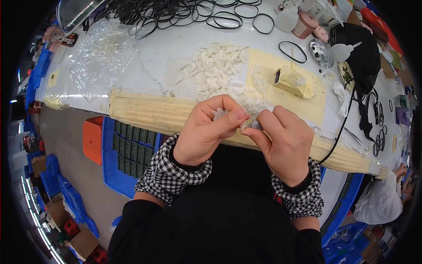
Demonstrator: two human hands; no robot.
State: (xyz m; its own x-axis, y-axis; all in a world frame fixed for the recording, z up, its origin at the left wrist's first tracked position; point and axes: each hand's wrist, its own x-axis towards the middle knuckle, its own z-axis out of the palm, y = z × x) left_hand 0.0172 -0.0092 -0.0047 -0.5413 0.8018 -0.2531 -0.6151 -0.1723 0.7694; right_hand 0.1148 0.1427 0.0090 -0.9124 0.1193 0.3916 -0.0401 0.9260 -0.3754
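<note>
My left hand (209, 130) is closed, with thumb and forefinger pinched together. Small white pieces (219, 114) show in its curled fingers. A small grey part (254, 125) sits between the thumb and fingers of my right hand (283, 143), which is closed on it. Both sets of fingertips come together just above the table's near edge; fingers partly hide what is between them. Just beyond my hands lies a loose pile of short white strips (217, 66), some spread toward a yellow sheet (314, 103).
A yellow taped block (294, 82) stands on the sheet. Many black rubber rings (224, 20) lie at the back, clear plastic film (101, 61) at the left. Squeeze bottles (343, 52) and a black cable (345, 119) are at the right. Below left is a blue crate (107, 154) of dark green parts.
</note>
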